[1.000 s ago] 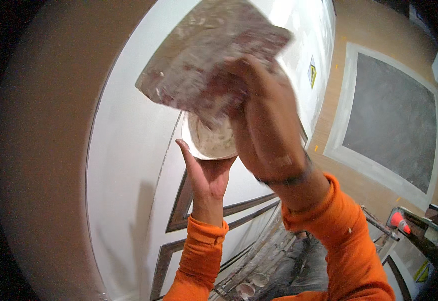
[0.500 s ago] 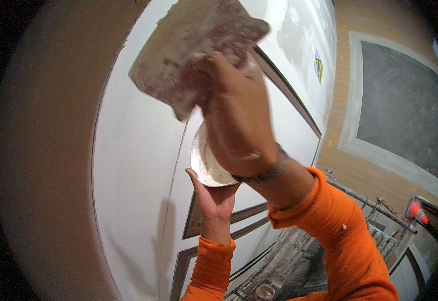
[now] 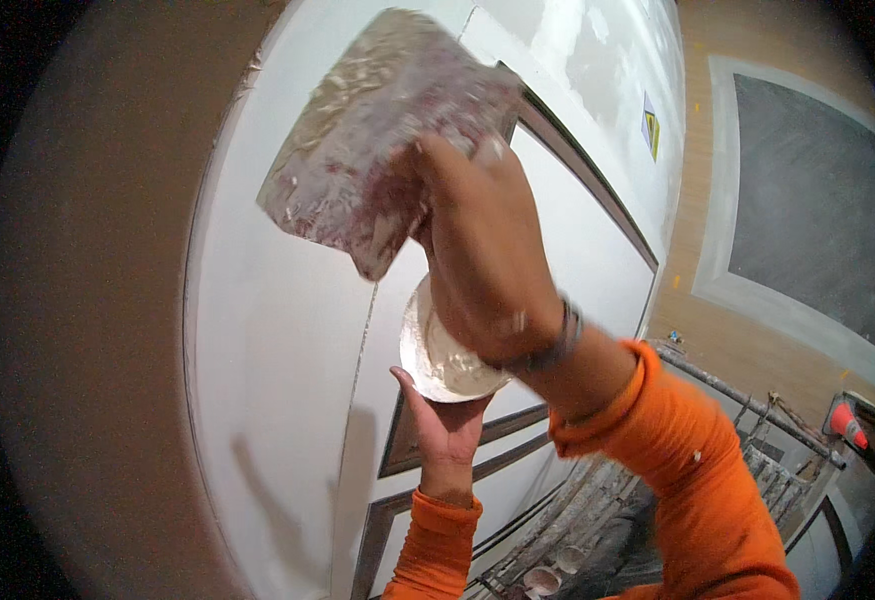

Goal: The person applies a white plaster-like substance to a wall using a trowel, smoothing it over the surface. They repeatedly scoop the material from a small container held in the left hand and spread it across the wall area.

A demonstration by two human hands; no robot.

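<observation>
My right hand (image 3: 472, 235) grips a wide, flat scraper (image 3: 382, 130) smeared with pale and reddish compound, held above a white bowl (image 3: 422, 355); the blade is blurred and my fingers are partly behind my hand. Lower down, my left hand (image 3: 442, 430) cups that bowl from underneath, thumb up along its side. Pale, creamy compound lines the bowl, whose right part is hidden behind my right hand and wrist. Behind both hands rises a white panelled wall (image 3: 267, 320) with dark grooved borders and patchy compound higher up.
Below are a worn scaffold platform (image 3: 587, 510) with small bowls (image 3: 542, 578) and a metal rail (image 3: 757, 405). An orange cone (image 3: 845, 425) stands at the right, near a dark grey rectangle (image 3: 812, 200) on the wooden floor. A brown surface (image 3: 87, 300) fills the left side.
Over the last second the bowl and my left hand have shifted down and right in view. The scraper moved left, then down over the last half second, still in my right hand.
</observation>
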